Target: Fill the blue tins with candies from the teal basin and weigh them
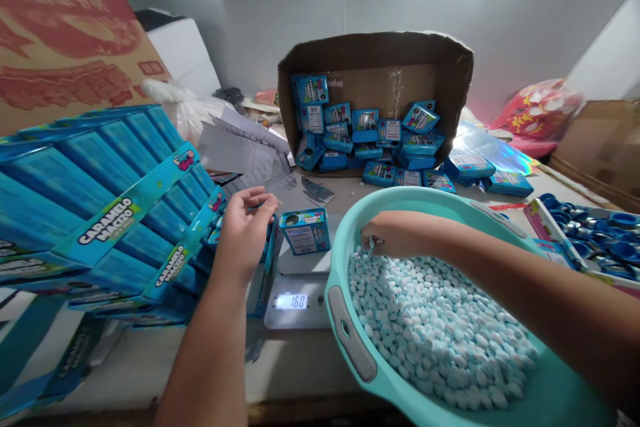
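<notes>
My right hand (393,233) reaches into a turquoise plastic basin (345,267). Its fingers are closed around a few pale blue candies at the basin's far left wall, above the heap of candies (440,320). To the left, my left hand (250,217) hovers with loosely curled fingers, and I see nothing in it. Between my hands, a blue candy tin (305,232) stands upright with a round opening in its top. It rests on a white digital scale (300,317) whose display reads 160.
A cardboard box (375,53) lies behind, holding several blue tins, with more tins (467,167) spilling in front. Stacked blue display cartons (110,213) stand at left. At right sits a tray of blue round lids (600,233). A red bag (535,110) is farther back.
</notes>
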Available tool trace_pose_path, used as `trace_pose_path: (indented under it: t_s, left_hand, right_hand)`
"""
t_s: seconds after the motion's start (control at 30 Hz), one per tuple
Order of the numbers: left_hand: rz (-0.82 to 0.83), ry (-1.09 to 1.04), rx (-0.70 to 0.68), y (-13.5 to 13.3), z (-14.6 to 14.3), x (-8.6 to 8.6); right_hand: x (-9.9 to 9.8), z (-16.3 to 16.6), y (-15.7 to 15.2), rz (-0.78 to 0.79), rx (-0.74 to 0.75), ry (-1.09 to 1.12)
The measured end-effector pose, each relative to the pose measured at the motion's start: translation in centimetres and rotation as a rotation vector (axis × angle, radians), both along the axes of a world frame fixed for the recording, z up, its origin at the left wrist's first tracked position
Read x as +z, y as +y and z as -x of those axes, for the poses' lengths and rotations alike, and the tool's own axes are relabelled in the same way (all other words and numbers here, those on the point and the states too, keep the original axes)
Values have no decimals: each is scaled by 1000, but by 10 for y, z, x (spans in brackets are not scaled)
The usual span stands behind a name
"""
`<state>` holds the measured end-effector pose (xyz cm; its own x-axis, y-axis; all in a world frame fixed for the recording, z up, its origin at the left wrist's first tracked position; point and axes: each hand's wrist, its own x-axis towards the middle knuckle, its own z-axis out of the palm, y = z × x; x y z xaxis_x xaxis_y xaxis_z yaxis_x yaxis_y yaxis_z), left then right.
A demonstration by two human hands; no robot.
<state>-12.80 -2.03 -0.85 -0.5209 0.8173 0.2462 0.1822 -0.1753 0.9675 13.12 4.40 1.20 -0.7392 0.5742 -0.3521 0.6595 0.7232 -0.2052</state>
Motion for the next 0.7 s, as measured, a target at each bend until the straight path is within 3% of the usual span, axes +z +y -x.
trace_pose_path:
  t_s: [0.4,0.57,0.7]
  left_hand:
    - [43,32,-13,1,3,0]
    - [56,43,-29,-1,3,0]
    - [45,66,-35,-2,3,0]
  right_hand:
    - [8,0,-3,40,-3,-5]
    - [20,-4,-3,33,-37,-15]
    - [37,-14,2,-25,-29,113]
